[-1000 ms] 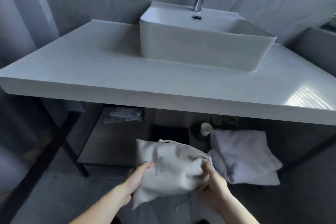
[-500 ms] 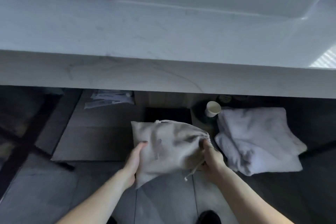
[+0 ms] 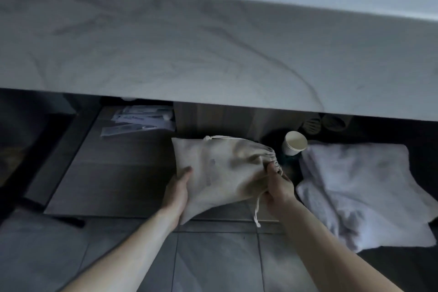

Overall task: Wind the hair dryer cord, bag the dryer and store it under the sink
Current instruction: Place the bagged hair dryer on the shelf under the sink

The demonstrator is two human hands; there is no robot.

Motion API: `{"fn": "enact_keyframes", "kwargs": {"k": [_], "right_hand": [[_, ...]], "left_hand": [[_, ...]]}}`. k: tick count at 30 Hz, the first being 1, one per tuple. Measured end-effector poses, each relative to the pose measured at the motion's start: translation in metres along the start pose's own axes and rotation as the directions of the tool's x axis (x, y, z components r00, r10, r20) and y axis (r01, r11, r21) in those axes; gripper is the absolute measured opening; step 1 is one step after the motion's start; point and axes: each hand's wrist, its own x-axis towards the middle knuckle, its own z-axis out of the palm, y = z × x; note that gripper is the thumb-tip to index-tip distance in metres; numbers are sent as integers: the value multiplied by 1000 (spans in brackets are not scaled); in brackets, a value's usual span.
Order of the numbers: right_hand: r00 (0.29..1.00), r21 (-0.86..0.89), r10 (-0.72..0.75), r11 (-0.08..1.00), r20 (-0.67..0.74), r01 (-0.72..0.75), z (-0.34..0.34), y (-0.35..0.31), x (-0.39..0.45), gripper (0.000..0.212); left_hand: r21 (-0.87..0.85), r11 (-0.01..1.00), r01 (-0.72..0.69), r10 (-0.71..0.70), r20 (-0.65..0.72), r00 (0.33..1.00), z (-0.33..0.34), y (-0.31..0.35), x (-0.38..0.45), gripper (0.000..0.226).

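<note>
A beige drawstring bag (image 3: 222,170) bulges with something inside; the hair dryer itself is hidden. I hold it over the front part of the low wooden shelf (image 3: 118,180) under the counter. My left hand (image 3: 177,187) grips the bag's lower left side. My right hand (image 3: 277,185) pinches the gathered mouth at the right, and the loose drawstring (image 3: 257,211) dangles below it.
The thick pale counter slab (image 3: 213,54) fills the top of the view, close overhead. On the shelf lie flat packets (image 3: 139,121) at the back left, a paper cup (image 3: 295,143) and folded white towels (image 3: 360,192) at the right. Grey floor tiles (image 3: 213,263) lie below.
My view has dropped from above the sink to under the counter edge. Both hands have carried the bag forward and down toward the shelf, with the grip unchanged.
</note>
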Motion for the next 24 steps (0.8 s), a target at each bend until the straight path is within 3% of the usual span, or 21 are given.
{"fn": "enact_keyframes", "kwargs": {"k": [5, 9, 14, 19, 24], "right_hand": [[1000, 23, -18, 1000, -24, 19, 5, 11, 20, 27], [1000, 22, 0, 1000, 12, -1, 3, 21, 27, 7], [999, -51, 15, 999, 47, -12, 5, 28, 29, 41], [999, -105, 0, 994, 39, 4, 3, 35, 35, 27], [998, -86, 24, 996, 61, -19, 0, 32, 33, 18]], "left_hand": [[158, 984, -83, 90, -42, 995, 6, 7, 12, 65], [313, 942, -126, 150, -54, 987, 11, 3, 17, 73], [414, 905, -93, 119, -36, 992, 9, -5, 31, 87], [435, 890, -134, 132, 34, 991, 7, -8, 38, 95], [389, 890, -239, 210, 115, 971, 9, -1, 33, 62]]}}
